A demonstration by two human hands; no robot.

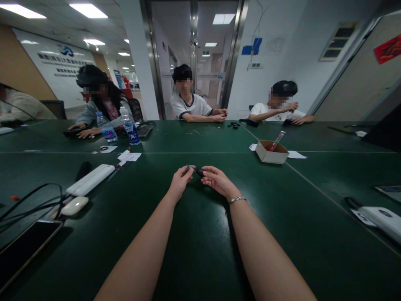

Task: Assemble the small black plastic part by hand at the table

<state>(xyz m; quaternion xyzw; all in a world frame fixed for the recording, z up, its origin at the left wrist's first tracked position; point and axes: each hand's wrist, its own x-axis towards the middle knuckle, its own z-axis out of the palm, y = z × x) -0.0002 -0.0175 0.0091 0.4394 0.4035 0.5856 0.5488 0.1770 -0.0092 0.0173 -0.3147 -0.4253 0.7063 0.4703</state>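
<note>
Just above the green table (200, 234), my left hand (180, 183) pinches a small silvery piece (191, 168) between thumb and fingertips. Facing it, my right hand (219, 181) grips a small black piece (199, 172), its end pointing left. Only a narrow gap separates the two pieces. Both are too small to name their exact kind. A metal bracelet (237, 200) circles my right wrist.
An open cardboard box (272, 156) with a tube in it stands ahead on the right. Leftward lie a white power strip (90, 179), a phone (29, 246), black cables and paper scraps. Two bottles (130, 127) stand farther off. Several people sit across the table.
</note>
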